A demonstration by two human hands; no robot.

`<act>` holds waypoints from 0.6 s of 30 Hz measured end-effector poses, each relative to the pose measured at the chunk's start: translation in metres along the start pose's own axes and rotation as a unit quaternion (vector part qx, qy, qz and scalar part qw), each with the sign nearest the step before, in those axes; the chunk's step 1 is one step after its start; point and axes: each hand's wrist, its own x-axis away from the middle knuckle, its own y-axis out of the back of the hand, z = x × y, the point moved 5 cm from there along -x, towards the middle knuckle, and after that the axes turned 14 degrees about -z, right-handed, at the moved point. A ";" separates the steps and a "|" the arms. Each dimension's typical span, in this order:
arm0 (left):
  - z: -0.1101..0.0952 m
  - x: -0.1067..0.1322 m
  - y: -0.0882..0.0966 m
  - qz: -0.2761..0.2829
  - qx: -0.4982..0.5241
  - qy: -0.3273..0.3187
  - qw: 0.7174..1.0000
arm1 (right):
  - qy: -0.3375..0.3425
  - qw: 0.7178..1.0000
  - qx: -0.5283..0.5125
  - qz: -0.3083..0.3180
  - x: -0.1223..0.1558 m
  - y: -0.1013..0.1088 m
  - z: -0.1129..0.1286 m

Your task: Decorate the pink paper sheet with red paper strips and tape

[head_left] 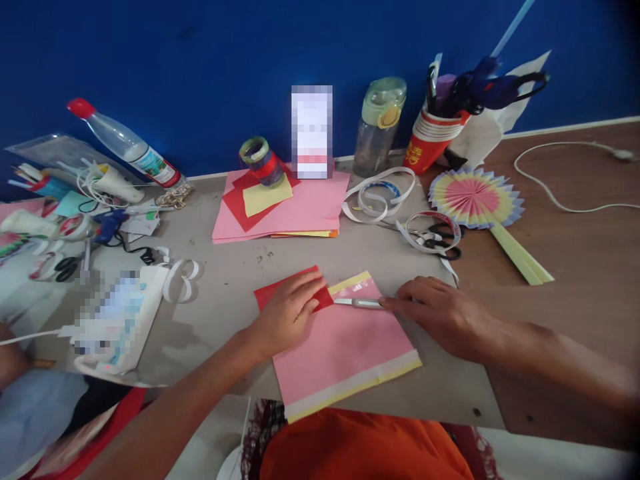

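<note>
My left hand (290, 310) lies flat over a small red paper (267, 293), pressing it against a pink sheet (350, 340) with fingers stretched out. That sheet carries yellow and whitish strips along its near and far edges, and shiny clear tape shows at the far one. On the right, my right hand (437, 310) is closed around the end of a slim grey utility knife (367, 303). Its blade points left, and the tip meets the red paper's right corner.
Behind the hands lies a stack of pink paper (315, 207) with a tape roll (261, 160) on top. Scissors (445, 240), a pleated paper fan (477, 197), a bottle (380, 127) and red paper cups (433, 140) stand or lie right. A co-worker's arm (13, 357) shows left.
</note>
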 end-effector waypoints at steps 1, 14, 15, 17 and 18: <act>0.000 -0.004 0.002 -0.025 -0.031 -0.005 0.999 | 0.001 1.000 0.000 0.018 0.001 -0.001 0.001; 0.019 -0.020 0.007 -0.064 -0.135 0.090 0.985 | 0.014 1.000 -0.010 0.023 -0.003 -0.002 0.008; 0.019 -0.021 0.009 -0.077 -0.118 0.095 0.986 | 0.013 1.000 -0.011 0.025 -0.003 -0.002 0.009; 0.019 -0.020 0.014 -0.103 -0.085 0.097 0.986 | 0.008 1.000 -0.012 0.025 -0.004 -0.001 0.011; 0.018 -0.019 0.016 -0.114 -0.070 0.094 0.987 | 0.004 1.000 -0.012 0.021 -0.005 0.000 0.011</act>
